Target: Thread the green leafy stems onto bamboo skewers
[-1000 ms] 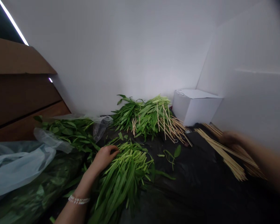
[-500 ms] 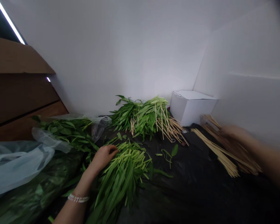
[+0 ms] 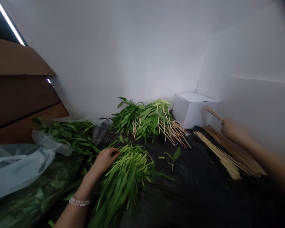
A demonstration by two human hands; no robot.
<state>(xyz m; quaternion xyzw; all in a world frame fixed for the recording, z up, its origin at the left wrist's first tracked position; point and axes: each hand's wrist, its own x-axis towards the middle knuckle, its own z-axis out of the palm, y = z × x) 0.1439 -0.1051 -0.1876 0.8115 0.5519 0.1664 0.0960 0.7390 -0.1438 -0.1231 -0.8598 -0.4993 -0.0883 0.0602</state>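
My left hand, a beaded bracelet on its wrist, lies at the cut ends of a bundle of long-leaved greens that look like water spinach. Its fingers are curled closed on the stems. At the right, my right hand is closed round several thin wooden sticks, their ends poking out past the fingers and raised off the surface. Below that hand lie pale sticks and a row of browner ones.
More greens with sticks lie by the wall, left of a white box. Bagged greens and a whitish plastic bag are at left. A loose sprig lies on the black sheet.
My right hand has lifted slightly from the stick pile, with the held sticks now standing clear of it. The left hand stays on the greens.
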